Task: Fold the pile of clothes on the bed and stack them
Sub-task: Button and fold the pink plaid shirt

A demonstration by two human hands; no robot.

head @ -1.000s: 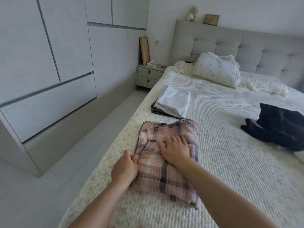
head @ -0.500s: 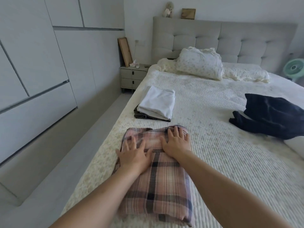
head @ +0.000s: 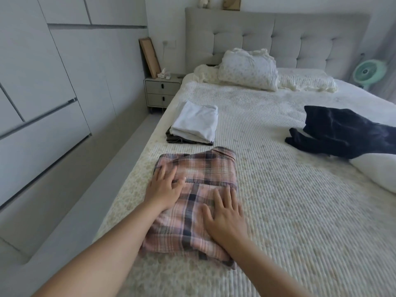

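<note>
Both hands flat, fingers spread, left hand (head: 164,190) and right hand (head: 225,217) pressing folded plaid shirt (head: 197,202) near bed's (head: 300,211) left edge. Soft, floppy flannel; lift by both side edges, probably.

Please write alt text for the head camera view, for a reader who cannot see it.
Both hands, left hand and right hand, press flat on a folded pink plaid shirt on a bed. Beyond lie a folded white stack and unfolded dark clothes.

Bed (head: 289,211), cream textured cover: folded plaid shirt (head: 205,174) near edge, white-topped folded stack (head: 195,123) beyond, dark garment (head: 342,133) right, pillows (head: 248,71) at headboard.
</note>
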